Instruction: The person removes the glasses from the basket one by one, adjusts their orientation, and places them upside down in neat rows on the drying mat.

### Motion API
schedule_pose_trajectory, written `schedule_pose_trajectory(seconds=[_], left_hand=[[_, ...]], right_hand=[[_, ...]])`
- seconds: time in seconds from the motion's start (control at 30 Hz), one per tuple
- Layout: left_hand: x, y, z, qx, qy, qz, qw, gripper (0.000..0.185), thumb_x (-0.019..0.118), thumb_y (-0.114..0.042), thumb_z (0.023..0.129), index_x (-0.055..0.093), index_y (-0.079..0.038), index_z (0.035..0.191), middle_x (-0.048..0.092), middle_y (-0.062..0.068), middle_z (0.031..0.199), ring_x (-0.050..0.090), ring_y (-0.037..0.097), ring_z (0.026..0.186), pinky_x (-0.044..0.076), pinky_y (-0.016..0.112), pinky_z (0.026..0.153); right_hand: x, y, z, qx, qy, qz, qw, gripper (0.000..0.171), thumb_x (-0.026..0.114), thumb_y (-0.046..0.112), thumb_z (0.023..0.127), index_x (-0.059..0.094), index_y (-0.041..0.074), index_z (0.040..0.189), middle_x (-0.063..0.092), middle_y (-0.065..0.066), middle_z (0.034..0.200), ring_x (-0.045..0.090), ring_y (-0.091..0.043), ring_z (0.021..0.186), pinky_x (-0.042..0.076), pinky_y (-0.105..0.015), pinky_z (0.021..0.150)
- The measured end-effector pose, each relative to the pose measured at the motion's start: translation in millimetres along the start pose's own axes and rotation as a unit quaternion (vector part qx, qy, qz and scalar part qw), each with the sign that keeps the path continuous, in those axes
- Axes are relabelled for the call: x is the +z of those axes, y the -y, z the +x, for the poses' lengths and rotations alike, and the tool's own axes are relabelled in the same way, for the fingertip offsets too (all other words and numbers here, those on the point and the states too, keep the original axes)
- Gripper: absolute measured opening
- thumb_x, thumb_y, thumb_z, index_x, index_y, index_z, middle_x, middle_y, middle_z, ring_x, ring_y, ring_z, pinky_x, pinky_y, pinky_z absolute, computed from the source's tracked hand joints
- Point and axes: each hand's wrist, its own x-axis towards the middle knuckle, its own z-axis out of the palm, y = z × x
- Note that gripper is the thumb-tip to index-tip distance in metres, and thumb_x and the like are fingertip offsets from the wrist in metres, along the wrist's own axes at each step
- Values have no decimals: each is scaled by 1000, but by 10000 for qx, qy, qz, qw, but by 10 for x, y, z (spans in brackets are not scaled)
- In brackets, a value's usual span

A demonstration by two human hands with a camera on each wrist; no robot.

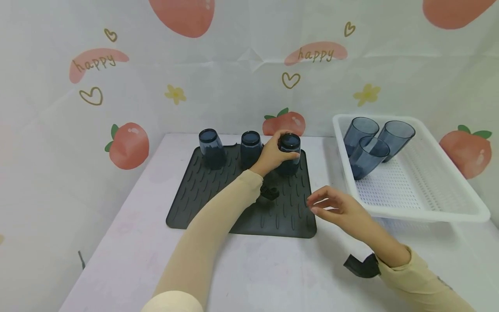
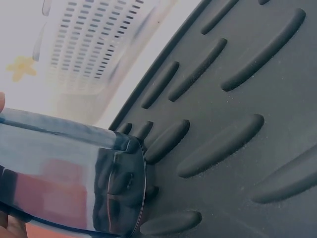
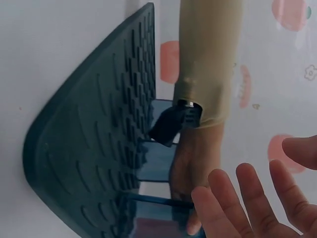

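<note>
Left wrist view: tumbler (image 2: 69,173) cut off at the left and bottom edges — basket (image 2: 94,44) blurred. Right wrist view: right hand (image 3: 257,198) cropped — only fingertips show.

The dark blue translucent plastic cup (image 1: 289,154) stands upside down, base up, at the far right corner of the ribbed dark grey rubber drying mat (image 1: 218,203), its rim touching the mat's raised ridges. The left hand (image 1: 273,154) has its grip round the cup's side, fingers curled across the upturned base. In the left wrist view the cup (image 2: 69,173) shows smooth, glossy walls and a thin round rim meeting the mat (image 2: 237,99). It is the rightmost of three such cups in a row along the mat's far edge.
</note>
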Motion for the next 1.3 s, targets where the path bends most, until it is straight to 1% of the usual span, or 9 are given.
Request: schedule_pose_trajectory(seconds=[0.17, 0.27, 0.4, 0.57, 0.77, 0.93, 1.07, 1.13, 1.3], left_hand=[[-6, -21, -18, 5, -5, -32, 10000, 67, 80, -19, 81, 44, -21, 138, 53, 2, 132, 53, 17, 119, 46, 34, 101], [-7, -24, -19, -17, 18, -70, 10000, 68, 80, -19, 81, 44, -22, 138, 53, 2, 132, 53, 17, 119, 46, 34, 101], [-7, -23, -18, -41, 26, -115, 9999, 69, 81, -19, 80, 43, -21, 138, 53, 2, 132, 53, 18, 119, 46, 35, 101], [-8, -30, -22, -59, 31, -138, 9999, 69, 81, -19, 80, 44, -20, 139, 53, 2, 132, 53, 18, 119, 47, 36, 100], [-12, -6, -10, -40, 35, -114, 9999, 71, 81, -20, 80, 44, -20, 140, 53, 1, 131, 53, 17, 118, 48, 36, 98], [-14, 23, 8, -8, 10, -103, 9999, 72, 82, -20, 78, 44, -19, 140, 53, 1, 131, 53, 17, 118, 47, 36, 98], [-10, 24, 10, 11, 7, -74, 10000, 71, 82, -20, 78, 44, -20, 139, 54, 0, 131, 53, 17, 118, 47, 36, 99], [-9, 16, 6, 2, 9, -76, 10000, 71, 82, -19, 78, 45, -21, 139, 54, 1, 131, 53, 17, 118, 47, 36, 99], [-11, -5, -4, -12, 26, -76, 10000, 72, 81, -18, 79, 44, -18, 140, 54, 2, 131, 53, 18, 118, 47, 37, 101]], right_hand=[[-81, 91, -4, -238, -216, -32, 9995, 20, 64, 11, 93, 61, 9, 112, 65, -8, 110, 65, -5, 99, 56, -23, 78], [-139, 125, 6, -424, -377, 0, 9984, 20, 64, 8, 93, 61, 8, 113, 65, -4, 110, 66, -6, 99, 55, -22, 78], [-215, 126, 44, -676, -550, 184, 9960, 22, 63, 3, 93, 58, 4, 114, 65, 6, 109, 65, -4, 100, 54, -19, 81], [-318, 133, 95, -1110, -757, 541, 9895, 24, 61, -6, 91, 55, -3, 114, 66, 6, 111, 65, -2, 102, 54, -16, 84], [-502, 186, 155, -1679, -1174, 984, 9738, 29, 58, -15, 88, 55, -5, 115, 66, 2, 111, 66, -6, 102, 53, -16, 85], [-696, 249, 224, -2177, -1336, 1744, 9510, 29, 56, -16, 88, 56, -8, 116, 66, -6, 111, 68, -14, 102, 54, -21, 88], [-817, 313, 266, -2265, -1594, 2290, 9332, 27, 54, -18, 88, 55, -12, 115, 66, -13, 109, 68, -20, 101, 55, -25, 88], [-867, 345, 280, -2188, -1774, 2320, 9311, 27, 52, -19, 88, 56, -12, 114, 66, -12, 108, 67, -20, 101, 56, -26, 87], [-982, 337, 325, -2285, -1843, 2662, 9181, 29, 49, -19, 89, 56, -9, 116, 67, -11, 111, 66, -20, 103, 55, -25, 88]])
